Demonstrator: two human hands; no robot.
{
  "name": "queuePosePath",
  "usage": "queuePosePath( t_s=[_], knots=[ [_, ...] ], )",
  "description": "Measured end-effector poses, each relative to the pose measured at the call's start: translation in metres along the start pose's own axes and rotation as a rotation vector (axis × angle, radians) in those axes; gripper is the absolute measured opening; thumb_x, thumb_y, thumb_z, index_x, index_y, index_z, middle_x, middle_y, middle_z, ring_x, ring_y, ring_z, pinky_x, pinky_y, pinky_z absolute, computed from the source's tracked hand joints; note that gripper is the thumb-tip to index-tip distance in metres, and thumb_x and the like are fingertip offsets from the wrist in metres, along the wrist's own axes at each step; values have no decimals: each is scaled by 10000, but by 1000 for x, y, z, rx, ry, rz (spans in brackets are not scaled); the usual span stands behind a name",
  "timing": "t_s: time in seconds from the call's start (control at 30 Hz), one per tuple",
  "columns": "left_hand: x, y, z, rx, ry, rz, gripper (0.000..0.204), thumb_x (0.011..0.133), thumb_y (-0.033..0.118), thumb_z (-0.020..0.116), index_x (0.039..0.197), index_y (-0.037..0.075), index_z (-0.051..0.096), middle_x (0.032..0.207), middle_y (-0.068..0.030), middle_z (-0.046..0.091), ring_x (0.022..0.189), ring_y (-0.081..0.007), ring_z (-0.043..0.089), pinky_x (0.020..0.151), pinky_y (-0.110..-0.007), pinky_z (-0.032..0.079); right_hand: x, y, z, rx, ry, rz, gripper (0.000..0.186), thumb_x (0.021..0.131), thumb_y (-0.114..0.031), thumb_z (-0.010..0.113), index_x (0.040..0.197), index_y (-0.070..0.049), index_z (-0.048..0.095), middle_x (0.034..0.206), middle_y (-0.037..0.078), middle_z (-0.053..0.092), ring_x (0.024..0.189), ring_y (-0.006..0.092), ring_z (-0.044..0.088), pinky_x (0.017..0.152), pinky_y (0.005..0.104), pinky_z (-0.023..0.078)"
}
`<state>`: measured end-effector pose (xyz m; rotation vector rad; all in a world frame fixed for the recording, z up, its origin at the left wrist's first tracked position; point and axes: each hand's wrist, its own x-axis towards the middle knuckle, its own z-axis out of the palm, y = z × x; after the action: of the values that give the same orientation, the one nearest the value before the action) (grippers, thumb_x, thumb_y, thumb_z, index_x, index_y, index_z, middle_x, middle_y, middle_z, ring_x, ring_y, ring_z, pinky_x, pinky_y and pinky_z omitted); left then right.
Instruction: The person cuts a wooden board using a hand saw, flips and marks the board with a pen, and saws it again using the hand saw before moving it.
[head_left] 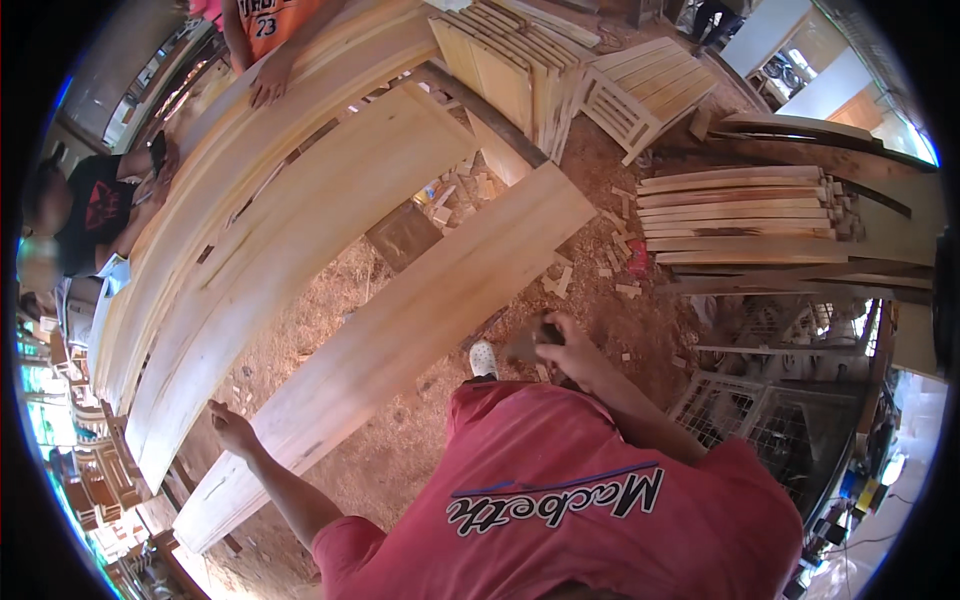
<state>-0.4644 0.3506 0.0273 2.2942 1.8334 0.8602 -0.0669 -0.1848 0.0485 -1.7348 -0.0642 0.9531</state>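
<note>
A long pale wooden plank [420, 320] runs diagonally from lower left to upper right above the sawdust floor. My left hand [232, 428] rests with fingers apart against the plank's near edge, toward its lower end. My right hand [570, 350] is closed around a small dark object [524, 345] close to the plank's near edge; I cannot tell what the object is. My red shirt [560, 500] fills the bottom of the view, and a white shoe [483, 358] shows just beyond it.
Wider boards [300, 200] lie parallel on the far side. A person in an orange shirt rests a hand [268, 85] on them, and a person in black [90, 210] sits at left. Stacked slats [740, 215], wooden frames [530, 60] and wire cages [760, 420] stand at right.
</note>
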Motion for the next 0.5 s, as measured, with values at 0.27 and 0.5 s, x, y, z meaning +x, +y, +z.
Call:
queuePosePath(
  t_s=[0.27,0.5],
  knots=[
    [-95,294,171,-177,-630,881,369,959,251,450,1073,1,698,1151,-226,687,1086,-366,648,931,-458,498,-34,11,-59,351,273,157,553,904,-109,682,1373,-8,405,834,50,590,628,128,578,527,287,478],
    [-180,572,226,-248,-1109,772,638,1020,501,330,1164,-16,674,1150,-333,644,1125,-448,623,1012,-511,466,-107,-31,-36,100,684,-486,551,875,-82,677,1381,-29,466,890,13,564,725,84,536,613,243,442]
  ],
)
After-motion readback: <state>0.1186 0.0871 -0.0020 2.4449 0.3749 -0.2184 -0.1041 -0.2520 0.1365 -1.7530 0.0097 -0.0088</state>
